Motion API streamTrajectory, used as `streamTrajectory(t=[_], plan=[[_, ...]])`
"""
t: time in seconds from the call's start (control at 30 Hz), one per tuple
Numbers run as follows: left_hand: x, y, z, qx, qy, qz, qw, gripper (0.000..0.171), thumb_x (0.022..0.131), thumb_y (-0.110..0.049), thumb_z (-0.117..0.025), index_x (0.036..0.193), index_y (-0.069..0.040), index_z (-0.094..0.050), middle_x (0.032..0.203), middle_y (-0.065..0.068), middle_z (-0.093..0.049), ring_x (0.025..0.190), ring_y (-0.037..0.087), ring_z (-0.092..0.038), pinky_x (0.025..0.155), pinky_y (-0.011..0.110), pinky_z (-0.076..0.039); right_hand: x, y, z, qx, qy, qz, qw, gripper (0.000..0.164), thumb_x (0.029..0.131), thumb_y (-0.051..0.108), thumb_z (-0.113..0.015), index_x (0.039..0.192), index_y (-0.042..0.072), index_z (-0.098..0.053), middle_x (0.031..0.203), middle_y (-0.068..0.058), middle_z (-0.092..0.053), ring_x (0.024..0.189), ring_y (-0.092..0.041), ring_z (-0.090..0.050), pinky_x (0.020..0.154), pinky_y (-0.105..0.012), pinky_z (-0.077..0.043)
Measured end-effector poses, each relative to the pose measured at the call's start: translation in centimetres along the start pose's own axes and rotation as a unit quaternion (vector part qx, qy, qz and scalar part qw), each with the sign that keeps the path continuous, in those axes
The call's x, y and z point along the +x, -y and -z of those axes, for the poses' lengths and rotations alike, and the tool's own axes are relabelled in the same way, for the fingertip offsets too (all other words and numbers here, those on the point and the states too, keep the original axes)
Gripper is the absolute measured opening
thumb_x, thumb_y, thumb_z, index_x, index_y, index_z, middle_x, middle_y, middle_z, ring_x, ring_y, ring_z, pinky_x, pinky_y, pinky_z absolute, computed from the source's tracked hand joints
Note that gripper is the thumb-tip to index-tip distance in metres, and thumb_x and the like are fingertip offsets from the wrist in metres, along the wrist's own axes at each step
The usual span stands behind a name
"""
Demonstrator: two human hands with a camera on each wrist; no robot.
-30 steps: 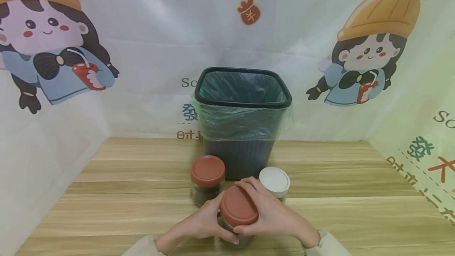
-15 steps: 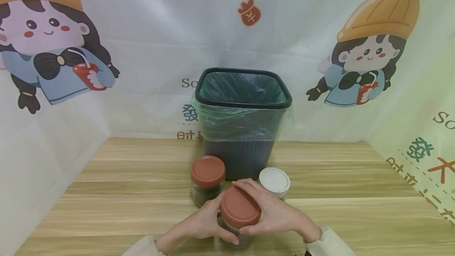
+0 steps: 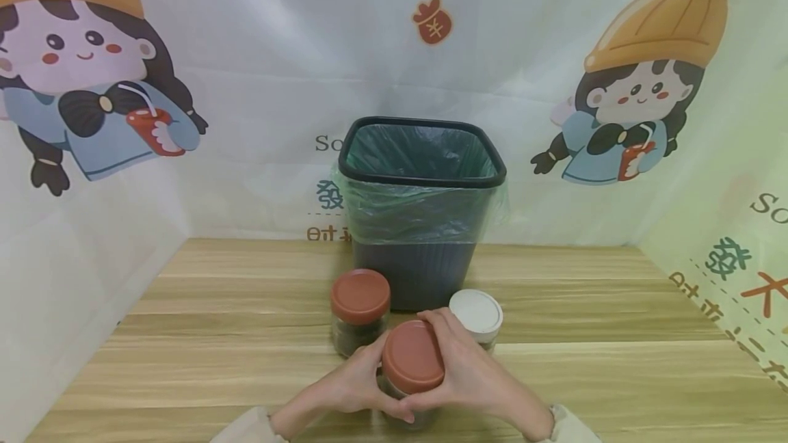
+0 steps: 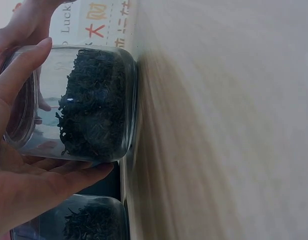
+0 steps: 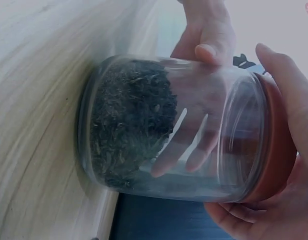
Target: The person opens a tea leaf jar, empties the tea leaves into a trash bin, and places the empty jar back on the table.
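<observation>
A clear jar (image 5: pixel 134 125) of dark dried leaves, looking like tea, stands upright on the table between both hands. My left hand (image 3: pixel 353 383) grips the jar's body, thumb in front and fingers behind. On top sits a reddish-brown lid (image 3: pixel 411 355), held at its right side by my right hand (image 3: pixel 473 376). In the head view the two thumbs meet in front of the jar. A second jar (image 3: pixel 357 335) with a similar lid and dark contents is just behind my left hand. A white-lidded jar (image 3: pixel 476 312) stands behind my right hand, which partly hides it.
A dark bin (image 3: pixel 409 279) with a green plastic liner (image 3: pixel 425 214) stands directly behind the jars. Wood-grain tabletop (image 3: pixel 203 333) stretches out on both sides. A printed cloth (image 3: pixel 265 108) encloses the back and sides.
My right hand has shifted around the lid: its thumb has moved left in front and its fingertips right at the back. My left hand and the jar have stayed put.
</observation>
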State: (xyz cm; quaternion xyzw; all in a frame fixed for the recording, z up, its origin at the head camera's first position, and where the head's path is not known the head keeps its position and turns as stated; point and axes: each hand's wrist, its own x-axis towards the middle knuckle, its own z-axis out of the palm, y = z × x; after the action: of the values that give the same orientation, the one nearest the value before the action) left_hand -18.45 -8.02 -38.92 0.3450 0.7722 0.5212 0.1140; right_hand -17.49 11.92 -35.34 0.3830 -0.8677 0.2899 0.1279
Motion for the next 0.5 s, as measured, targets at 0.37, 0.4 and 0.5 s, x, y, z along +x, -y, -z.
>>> streamTrajectory(t=[0.37, 0.4, 0.5], plan=[[0.05, -0.11, 0.05, -0.004, 0.004, -0.005, 1.0000, 0.087, 0.062, -0.020, -0.081, 0.133, -0.016, -0.030, 0.125, -0.001, -0.049, 0.114, 0.012, -0.047, 0.094, 0.027, -0.039, -0.03, -0.32, 0.08, 0.032, 0.017, 0.019, 0.999, 0.076, 0.067, 0.048, -0.072, 0.123, 0.008, -0.038, 0.112, 0.002, -0.044, 0.096, -0.010, -0.047, 0.079, -0.029, -0.047], [0.04, -0.11, 0.06, -0.005, 0.004, -0.005, 1.0000, 0.087, 0.062, -0.020, -0.081, 0.133, -0.015, -0.030, 0.126, 0.000, -0.049, 0.114, 0.012, -0.046, 0.095, 0.027, -0.039, -0.02, -0.36, 0.16, 0.039, 0.025, 0.016, 0.999, 0.076, 0.068, 0.047, -0.072, 0.124, 0.009, -0.037, 0.113, 0.003, -0.043, 0.097, -0.009, -0.047, 0.079, -0.029, -0.047], [-0.03, -0.09, 0.06, -0.002, 0.006, -0.011, 0.9999, 0.087, 0.063, -0.020, -0.081, 0.133, -0.014, -0.030, 0.126, 0.002, -0.049, 0.114, 0.013, -0.046, 0.094, 0.027, -0.039, 0.03, -0.58, 0.35, 0.056, 0.041, 0.018, 0.997, 0.079, 0.069, 0.044, -0.072, 0.128, 0.009, -0.034, 0.116, 0.002, -0.043, 0.099, -0.010, -0.048, 0.080, -0.030, -0.047]])
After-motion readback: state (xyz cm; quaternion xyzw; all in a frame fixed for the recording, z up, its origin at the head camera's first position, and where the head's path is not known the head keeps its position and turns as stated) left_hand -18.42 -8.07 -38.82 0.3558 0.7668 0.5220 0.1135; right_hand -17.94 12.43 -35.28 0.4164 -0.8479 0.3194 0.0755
